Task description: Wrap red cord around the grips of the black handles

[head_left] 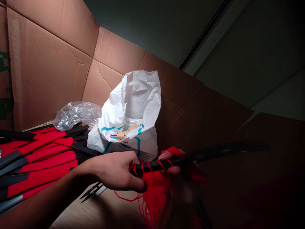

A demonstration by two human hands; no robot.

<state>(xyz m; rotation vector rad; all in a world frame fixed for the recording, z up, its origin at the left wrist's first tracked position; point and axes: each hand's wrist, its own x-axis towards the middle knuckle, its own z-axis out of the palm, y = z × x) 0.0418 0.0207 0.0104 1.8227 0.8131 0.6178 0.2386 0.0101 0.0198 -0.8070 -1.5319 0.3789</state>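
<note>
My left hand [114, 170] grips a long glossy black rod [209, 155]; my right hand [175, 178] pinches its red thread wraps [149, 166], holding them tight.

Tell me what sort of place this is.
Probably a small workshop or packing area for handmade goods: a large open cardboard carton, a white plastic sack, a heap of red-wrapped black rods, a held black rod wound with red thread, and small thread snips.
</note>
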